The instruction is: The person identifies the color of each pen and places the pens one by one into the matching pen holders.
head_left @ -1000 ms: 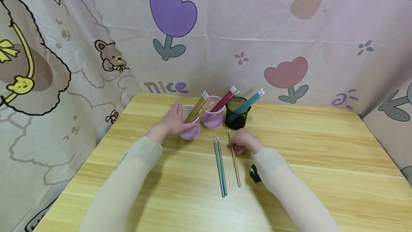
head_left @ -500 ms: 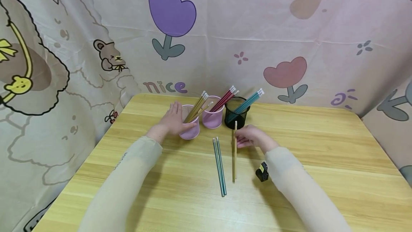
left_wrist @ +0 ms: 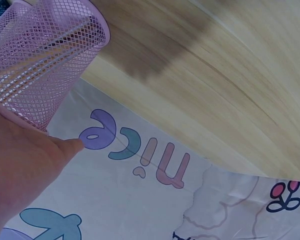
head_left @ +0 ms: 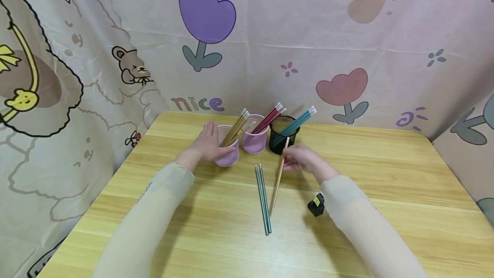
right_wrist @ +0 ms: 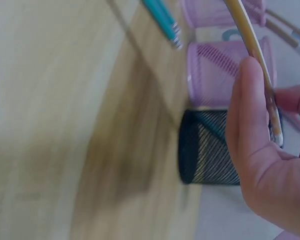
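Observation:
My right hand pinches a gold pencil near its white eraser end, in front of the black mesh pen holder. The pencil slants, its lower end toward me. In the right wrist view the same pencil runs between thumb and fingers. My left hand rests with straight fingers against the left pink mesh pen holder, thumb across its front; gold pencils stand in it. In the left wrist view the pink holder is right beside the hand.
Another pink mesh holder with red pencils stands in the middle. Teal pencils lean in the black holder. Two teal pencils lie on the wooden table. A small black-and-yellow object sits near the right sleeve.
My right hand has lifted the gold pencil off the table and moved slightly right; the pencil has tilted, its eraser end now before the black holder. The left hand stays put.

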A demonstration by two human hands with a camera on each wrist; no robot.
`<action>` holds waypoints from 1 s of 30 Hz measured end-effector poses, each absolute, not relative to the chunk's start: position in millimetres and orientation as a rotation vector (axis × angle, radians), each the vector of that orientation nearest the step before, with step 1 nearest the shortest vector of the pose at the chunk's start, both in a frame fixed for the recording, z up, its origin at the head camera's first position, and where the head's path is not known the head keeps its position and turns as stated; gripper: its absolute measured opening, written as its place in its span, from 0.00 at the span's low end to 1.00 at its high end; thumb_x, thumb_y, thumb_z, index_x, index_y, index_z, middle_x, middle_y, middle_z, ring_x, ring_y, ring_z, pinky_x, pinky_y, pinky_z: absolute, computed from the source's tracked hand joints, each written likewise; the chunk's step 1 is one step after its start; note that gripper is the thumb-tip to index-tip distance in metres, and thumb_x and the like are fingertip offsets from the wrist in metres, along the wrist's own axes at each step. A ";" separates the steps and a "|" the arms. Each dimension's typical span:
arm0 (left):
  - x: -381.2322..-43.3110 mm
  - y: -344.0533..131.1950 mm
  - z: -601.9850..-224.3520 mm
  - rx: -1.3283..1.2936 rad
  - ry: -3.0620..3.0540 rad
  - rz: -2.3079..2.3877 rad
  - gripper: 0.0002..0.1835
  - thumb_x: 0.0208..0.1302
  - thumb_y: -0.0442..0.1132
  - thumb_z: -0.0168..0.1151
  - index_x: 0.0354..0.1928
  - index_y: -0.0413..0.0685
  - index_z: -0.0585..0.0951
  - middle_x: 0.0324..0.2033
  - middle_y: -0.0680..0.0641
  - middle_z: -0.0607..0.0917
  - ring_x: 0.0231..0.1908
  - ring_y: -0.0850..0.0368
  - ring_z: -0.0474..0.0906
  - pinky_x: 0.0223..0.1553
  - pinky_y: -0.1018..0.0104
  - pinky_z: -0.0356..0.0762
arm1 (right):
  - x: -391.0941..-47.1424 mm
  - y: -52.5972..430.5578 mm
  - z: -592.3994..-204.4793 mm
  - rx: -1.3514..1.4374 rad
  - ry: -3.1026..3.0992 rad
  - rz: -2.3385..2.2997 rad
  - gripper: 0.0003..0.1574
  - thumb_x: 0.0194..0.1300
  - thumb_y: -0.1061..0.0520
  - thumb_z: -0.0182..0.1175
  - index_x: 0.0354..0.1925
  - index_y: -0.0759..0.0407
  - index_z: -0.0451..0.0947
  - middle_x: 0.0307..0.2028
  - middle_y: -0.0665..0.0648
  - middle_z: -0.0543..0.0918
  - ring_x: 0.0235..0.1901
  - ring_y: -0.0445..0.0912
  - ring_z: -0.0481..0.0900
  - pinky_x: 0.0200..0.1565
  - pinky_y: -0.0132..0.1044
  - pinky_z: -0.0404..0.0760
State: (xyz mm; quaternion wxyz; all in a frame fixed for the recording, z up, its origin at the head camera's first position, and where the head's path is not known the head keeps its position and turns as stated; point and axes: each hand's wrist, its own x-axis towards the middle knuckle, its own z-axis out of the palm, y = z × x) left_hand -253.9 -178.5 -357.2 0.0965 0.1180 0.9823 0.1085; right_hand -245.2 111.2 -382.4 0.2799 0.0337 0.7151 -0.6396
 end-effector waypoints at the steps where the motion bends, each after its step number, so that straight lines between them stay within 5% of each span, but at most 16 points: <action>1: -253.9 -178.5 -357.1 0.349 2.911 0.321 0.57 0.61 0.67 0.47 0.69 0.26 0.36 0.70 0.29 0.35 0.71 0.34 0.33 0.73 0.49 0.37 | -245.1 109.6 -379.6 0.083 1.919 -1.752 0.04 0.63 0.66 0.44 0.35 0.65 0.66 0.20 0.52 0.77 0.20 0.40 0.79 0.29 0.28 0.83; 17: -253.3 -180.9 -356.7 0.349 2.918 0.310 0.56 0.62 0.66 0.47 0.69 0.25 0.37 0.70 0.28 0.35 0.71 0.33 0.33 0.73 0.49 0.38 | -255.4 54.1 -329.4 0.265 1.966 -2.659 0.09 0.62 0.69 0.47 0.26 0.60 0.62 0.18 0.51 0.79 0.16 0.38 0.80 0.26 0.28 0.83; 30: -255.7 -178.9 -359.9 0.341 2.911 0.309 0.58 0.61 0.68 0.47 0.69 0.28 0.35 0.71 0.29 0.35 0.71 0.35 0.31 0.73 0.49 0.37 | -262.9 29.7 -326.0 0.190 2.070 -2.849 0.08 0.60 0.72 0.49 0.29 0.62 0.67 0.22 0.52 0.74 0.16 0.37 0.76 0.23 0.27 0.81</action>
